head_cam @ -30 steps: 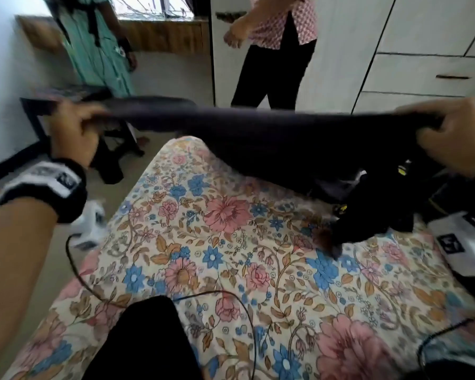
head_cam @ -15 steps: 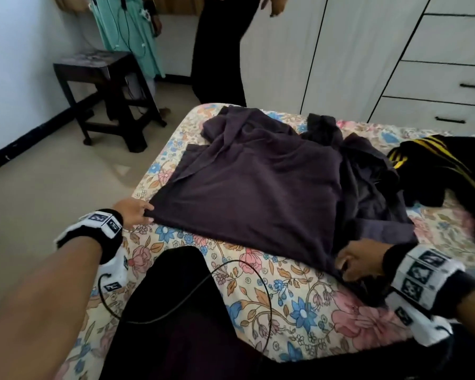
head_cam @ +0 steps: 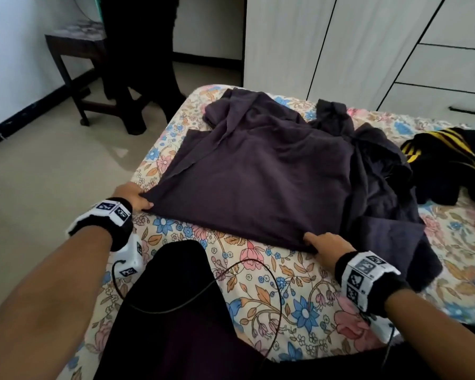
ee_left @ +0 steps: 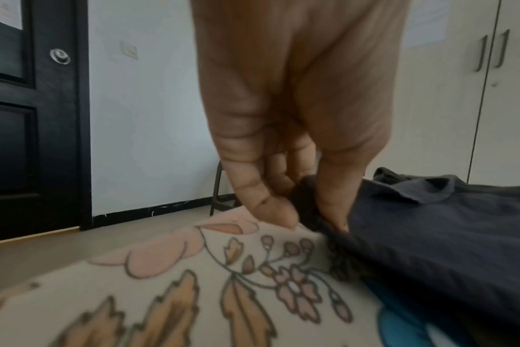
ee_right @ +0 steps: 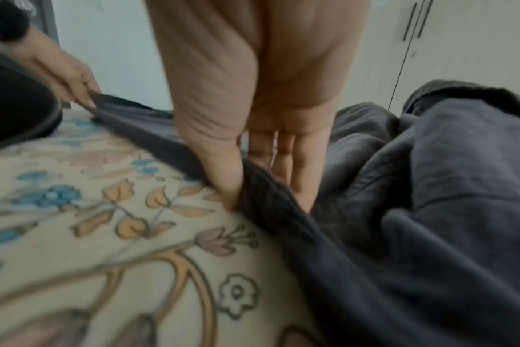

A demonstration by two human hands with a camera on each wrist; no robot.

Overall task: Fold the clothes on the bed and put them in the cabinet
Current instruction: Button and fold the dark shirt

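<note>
The dark purple garment [head_cam: 252,182], stretched in the air between both hands one second ago, was laid flat on the bed [head_cam: 272,286]. The right hand [head_cam: 327,246] came out from the folds at 5 o'clock and pinched the near hem.

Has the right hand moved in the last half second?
Yes. The right hand now pinches the shirt's near hem, further onto the bedsheet.

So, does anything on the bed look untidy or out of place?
Yes. The dark purple shirt lies flat, both hands pinching its near hem, but a second dark garment is crumpled beside and partly under its right edge. The black and yellow striped garment lies bunched, unfolded.
</note>
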